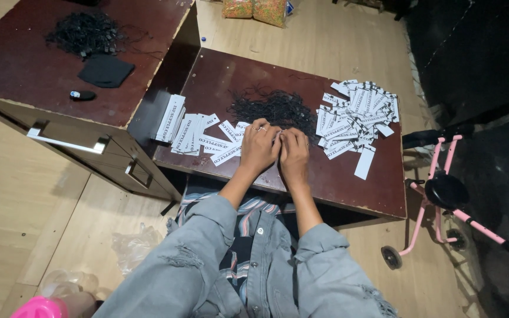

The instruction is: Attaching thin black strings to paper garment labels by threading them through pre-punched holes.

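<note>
Hands meet at the centre of the frame, over the near half of a dark brown worktop (349,182) with chipped edges: the left hand (258,147) and right hand (294,154) both have fingers curled and pinched together on something small between them, too hidden to name or to tell which way it points. Just above them lies a tangle of thin black strings (275,108). Flat white paper tags with black print fan out to the left (198,140) and heap to the right (357,115), leaving bare wood along the near edge. A pink metal frame with wheels (443,194) stands at right.
</note>
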